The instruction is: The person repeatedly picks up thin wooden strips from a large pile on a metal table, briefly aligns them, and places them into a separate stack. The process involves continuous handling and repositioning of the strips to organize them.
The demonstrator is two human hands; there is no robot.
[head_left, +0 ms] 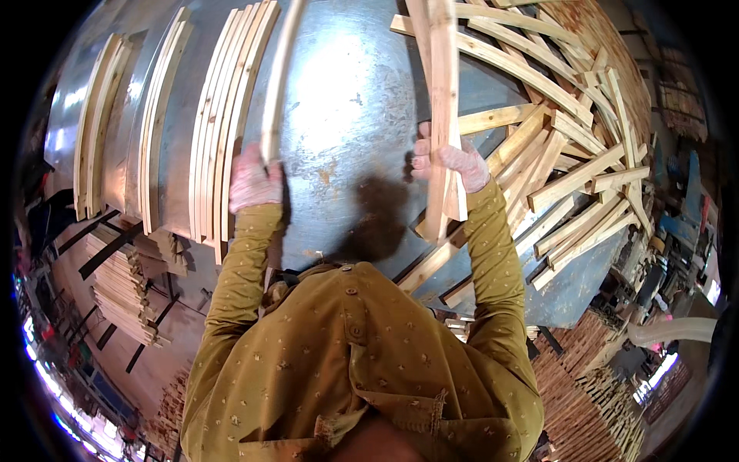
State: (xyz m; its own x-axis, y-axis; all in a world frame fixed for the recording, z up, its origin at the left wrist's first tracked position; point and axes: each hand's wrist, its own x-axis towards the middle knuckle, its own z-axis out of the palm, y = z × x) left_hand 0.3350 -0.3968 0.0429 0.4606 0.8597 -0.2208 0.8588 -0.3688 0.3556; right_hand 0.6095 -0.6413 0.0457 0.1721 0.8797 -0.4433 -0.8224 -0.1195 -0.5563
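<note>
My left hand (255, 183) is closed at the near end of a single pale wooden strip (282, 73), which runs away from me and out past the top edge. Just left of that hand lies a row of several wooden strips (223, 127) set side by side. My right hand (453, 160) wraps around a wooden strip (444, 92), thumb across its top and fingers at its left side. Another strip (459, 204) shows partly beneath it, and I cannot tell whether the hand holds that one too.
A shiny metal table (331, 131) lies under everything. Farther left are two smaller groups of strips (100, 127) (162, 119). Many loose strips (531, 58) lie crisscrossed on the right. Stacked wood (119, 289) stands below left, and more stacks (585, 385) below right, near a pale hose (673, 330).
</note>
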